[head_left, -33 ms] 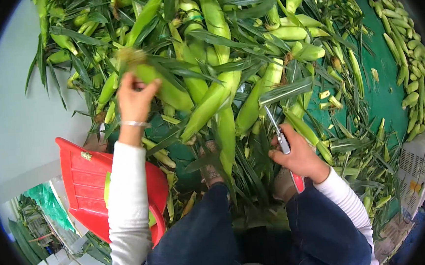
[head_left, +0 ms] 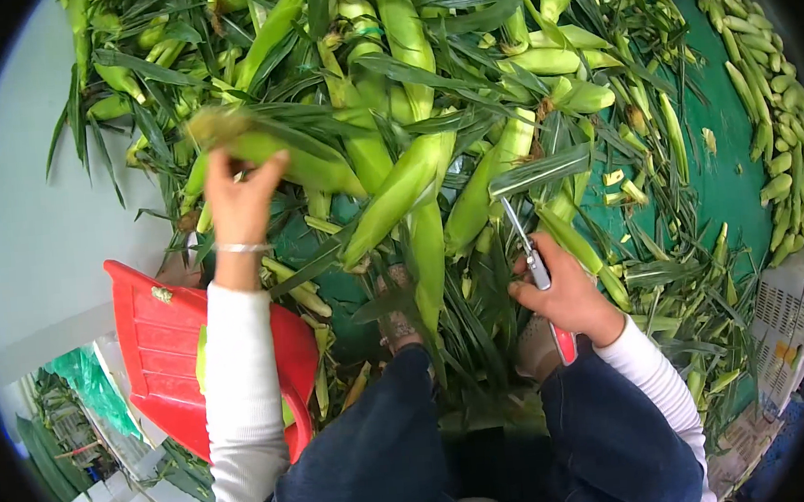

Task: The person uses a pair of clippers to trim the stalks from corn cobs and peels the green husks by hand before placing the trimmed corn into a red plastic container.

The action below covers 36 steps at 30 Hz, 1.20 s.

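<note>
I have a heap of green corn (head_left: 406,41) ahead; at its near left, one ear (head_left: 312,167) has swung leftward since the earlier frame, silk end blurred, with my left hand (head_left: 238,205) gripping it. My right hand (head_left: 570,297) stays wrapped round a red-handled cutting tool (head_left: 538,270).

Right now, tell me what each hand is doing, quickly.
Left hand: holding a green corn ear near its silk end.
Right hand: closed around a red-and-silver cutting tool.
</note>
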Available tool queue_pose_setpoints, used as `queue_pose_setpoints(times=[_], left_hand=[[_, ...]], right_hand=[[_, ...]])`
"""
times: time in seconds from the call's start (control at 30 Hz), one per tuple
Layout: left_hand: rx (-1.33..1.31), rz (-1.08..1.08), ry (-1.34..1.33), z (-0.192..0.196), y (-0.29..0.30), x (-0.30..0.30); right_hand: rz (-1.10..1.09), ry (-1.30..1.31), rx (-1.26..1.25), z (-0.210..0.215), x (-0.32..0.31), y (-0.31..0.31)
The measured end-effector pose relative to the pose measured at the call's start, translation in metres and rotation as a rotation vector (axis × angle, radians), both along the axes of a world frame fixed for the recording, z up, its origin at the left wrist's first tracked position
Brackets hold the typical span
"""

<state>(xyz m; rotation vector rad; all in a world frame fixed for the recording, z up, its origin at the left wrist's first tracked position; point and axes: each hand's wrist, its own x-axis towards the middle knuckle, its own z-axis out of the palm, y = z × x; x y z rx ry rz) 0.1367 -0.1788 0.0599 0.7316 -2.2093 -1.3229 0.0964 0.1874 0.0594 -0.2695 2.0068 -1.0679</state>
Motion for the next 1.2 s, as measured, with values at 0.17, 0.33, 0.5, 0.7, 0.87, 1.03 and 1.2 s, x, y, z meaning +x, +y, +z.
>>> queue_pose_setpoints(times=[0.17,0.33,0.5,0.7,0.87,1.03,1.2], left_hand=[[0.138,0.234,0.253,0.058,-0.010,0.027],[0.622,0.217,0.291,0.069,-0.012,0.047],[0.821,0.071,0.275,0.044,0.038,0.049],[0.776,-0.148,0.206,0.040,0.072,0.064],[0.755,-0.221,0.181,0.035,0.078,0.076],[1.126,-0.115,0.342,0.021,0.053,0.077],[1.480,-0.002,0.298,0.002,0.043,0.065]], right_hand=[[0.037,-0.088,-0.168,0.010,-0.007,-0.006],[0.081,-0.124,-0.293,0.019,-0.018,-0.024],[-0.017,-0.193,-0.346,0.004,-0.020,-0.032],[-0.189,-0.348,-0.425,-0.019,-0.013,-0.021],[-0.320,-0.410,-0.521,-0.016,-0.003,-0.016],[-0.743,-0.507,-0.578,-0.004,-0.019,0.000],[-0.751,-0.566,-0.585,-0.002,-0.027,0.008]])
